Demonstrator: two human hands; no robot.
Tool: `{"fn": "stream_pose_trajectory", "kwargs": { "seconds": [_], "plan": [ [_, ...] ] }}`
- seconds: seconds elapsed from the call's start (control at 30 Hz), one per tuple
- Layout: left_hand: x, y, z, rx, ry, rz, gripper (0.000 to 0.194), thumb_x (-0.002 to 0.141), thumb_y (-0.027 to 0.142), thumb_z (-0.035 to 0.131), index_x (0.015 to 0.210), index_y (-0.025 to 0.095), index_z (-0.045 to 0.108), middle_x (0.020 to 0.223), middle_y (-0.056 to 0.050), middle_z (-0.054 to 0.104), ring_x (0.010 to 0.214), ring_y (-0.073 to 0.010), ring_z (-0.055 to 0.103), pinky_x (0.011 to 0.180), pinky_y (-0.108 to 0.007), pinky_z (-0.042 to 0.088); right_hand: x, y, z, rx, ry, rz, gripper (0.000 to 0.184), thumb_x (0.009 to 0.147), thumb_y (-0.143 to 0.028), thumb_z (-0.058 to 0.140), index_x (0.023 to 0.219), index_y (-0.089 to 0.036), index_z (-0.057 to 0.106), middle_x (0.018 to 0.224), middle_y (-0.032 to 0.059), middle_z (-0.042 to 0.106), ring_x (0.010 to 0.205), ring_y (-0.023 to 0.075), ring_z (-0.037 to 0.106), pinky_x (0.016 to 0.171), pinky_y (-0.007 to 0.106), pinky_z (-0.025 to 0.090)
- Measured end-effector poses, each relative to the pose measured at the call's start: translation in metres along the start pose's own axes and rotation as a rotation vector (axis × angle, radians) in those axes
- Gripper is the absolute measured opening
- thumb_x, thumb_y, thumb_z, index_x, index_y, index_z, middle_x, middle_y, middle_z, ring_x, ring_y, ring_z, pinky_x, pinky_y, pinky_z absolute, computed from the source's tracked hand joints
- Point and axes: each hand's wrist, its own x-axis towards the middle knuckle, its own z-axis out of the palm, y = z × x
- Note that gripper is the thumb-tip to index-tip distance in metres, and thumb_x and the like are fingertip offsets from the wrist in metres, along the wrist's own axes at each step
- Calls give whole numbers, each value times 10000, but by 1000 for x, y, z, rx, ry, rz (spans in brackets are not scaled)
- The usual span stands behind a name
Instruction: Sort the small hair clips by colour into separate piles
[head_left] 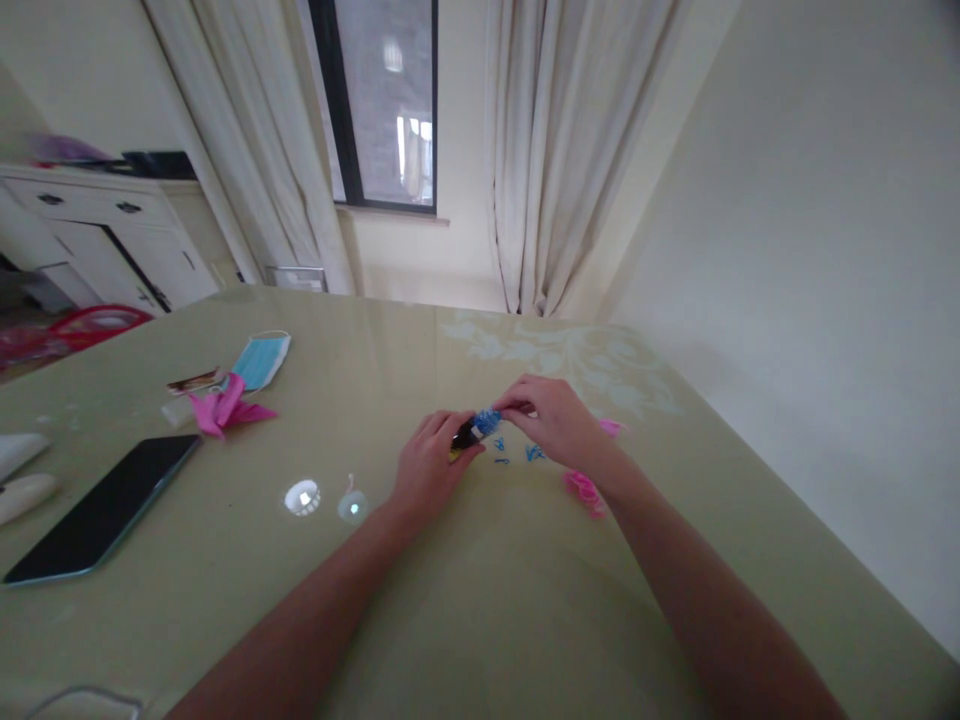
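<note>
My left hand [431, 465] is wrapped round a small object [466, 434] with a black body, a bit of yellow at its lower end and a bumpy blue top [487, 422]. It tilts up to the right, just above the table. My right hand [547, 415] is closed in a pinch at the tip of that blue top. Whether a tiny piece sits between its fingertips is too small to tell. Several little blue loops [534, 453] lie on the table below the right hand. Pink crumpled material [585, 492] lies beside my right forearm, partly hidden by it.
The glossy table [465, 600] meets a wall on the right. To the left lie a dark-screened tablet [105, 508], a pink folded piece [225, 405], a blue face mask [262, 360] and white objects [22, 490]. A clear round item [352, 507] rests left of my left hand.
</note>
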Motion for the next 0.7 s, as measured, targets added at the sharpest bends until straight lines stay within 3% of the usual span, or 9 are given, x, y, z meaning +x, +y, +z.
{"fn": "stream_pose_trajectory", "kwargs": {
  "seconds": [0.17, 0.47, 0.6, 0.7],
  "plan": [
    [-1, 1, 0, -5, -18, 11, 409, 920, 267, 770, 1310, 284, 649, 1204, -46, 724, 1127, -246, 675, 956, -378, 567, -1, -5, 8, 30, 69, 121, 129, 847, -93, 752, 870, -219, 743, 804, 3, 787, 746, 165, 705, 729, 265, 463],
    [-1, 1, 4, -152, -32, -21, 394, 935, 236, 736, 1312, 250, 619, 1197, -53, 729, 1115, -245, 700, 974, -400, 567, -10, -22, -9, 111, -53, -17, 198, 1025, -135, 491, 1125, -208, 646, 1060, 71, 767, 977, 206, 692, 874, 324, 489],
    [-2, 1, 6, -195, -38, -44, 406, 942, 253, 726, 1330, 251, 610, 1206, -59, 728, 1094, -244, 716, 951, -401, 582, -11, -24, -12, 95, 52, -20, 185, 977, -92, 525, 1041, -202, 660, 986, 48, 761, 938, 200, 675, 852, 316, 460],
    [-3, 2, 5, -184, -45, -32, 409, 943, 267, 727, 1335, 257, 609, 1212, -62, 728, 1113, -252, 711, 967, -415, 578, -9, -23, -12, 9, 61, -31, 173, 934, -74, 573, 967, -195, 692, 923, 38, 753, 889, 200, 655, 821, 316, 437]
  ]
}}
